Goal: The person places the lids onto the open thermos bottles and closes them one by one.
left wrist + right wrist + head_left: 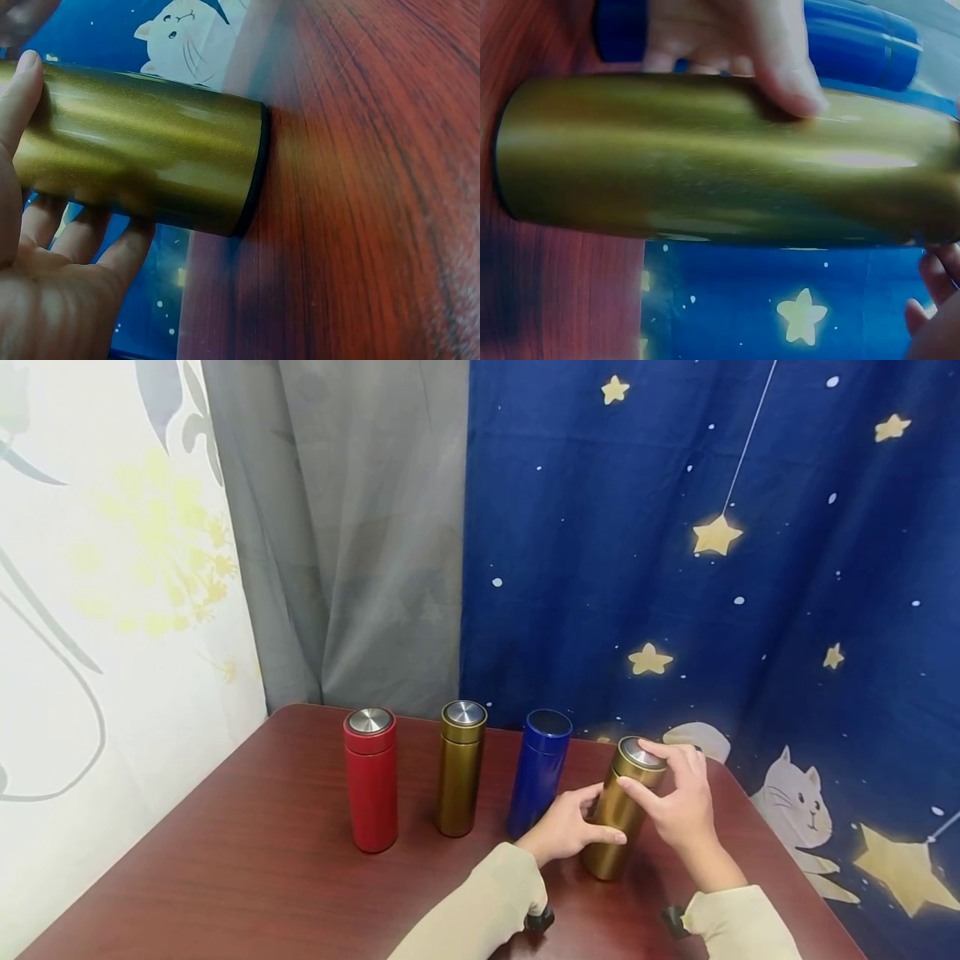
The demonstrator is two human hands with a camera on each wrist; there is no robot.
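A gold thermos flask [622, 806] with a shiny silver-topped lid [634, 752] stands on the right part of the table, its dark base at the wood in the left wrist view. My left hand [561, 827] holds the flask's body from the left, thumb in front and fingers around the far side. Up at the top, my right hand [684, 797] grips the lid, with fingers over its far edge and the thumb on the near side. Just left of them, a blue flask [542, 768] is upright, partly behind my left hand.
Another gold flask [459, 785] and a red flask [372, 797] stand farther left in a loose row. They share a reddish-brown wooden table [262, 860] with rounded back corners. Behind it hang a grey curtain [375, 527] and a blue star-patterned curtain [585, 543].
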